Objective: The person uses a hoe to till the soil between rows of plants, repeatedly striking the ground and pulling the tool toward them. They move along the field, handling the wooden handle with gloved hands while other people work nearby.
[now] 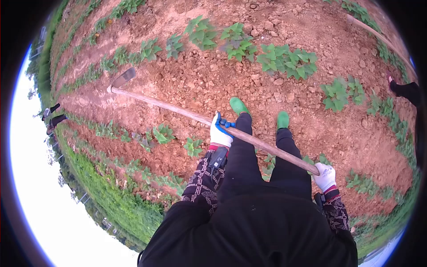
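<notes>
While the left hand [220,133] holds the hoe [191,114] mid-handle, the right hand [326,176] grips the handle's end. The hoe slants across the person's legs [240,160], its blade [124,78] out over dirt [187,80] between rows of leafy plants [287,61].

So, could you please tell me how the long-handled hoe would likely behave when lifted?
The hoe would probably feel stiff, given its straight, wooden-looking handle. It may feel front-heavy and tend to twist, since its blade sits at the far end.
</notes>
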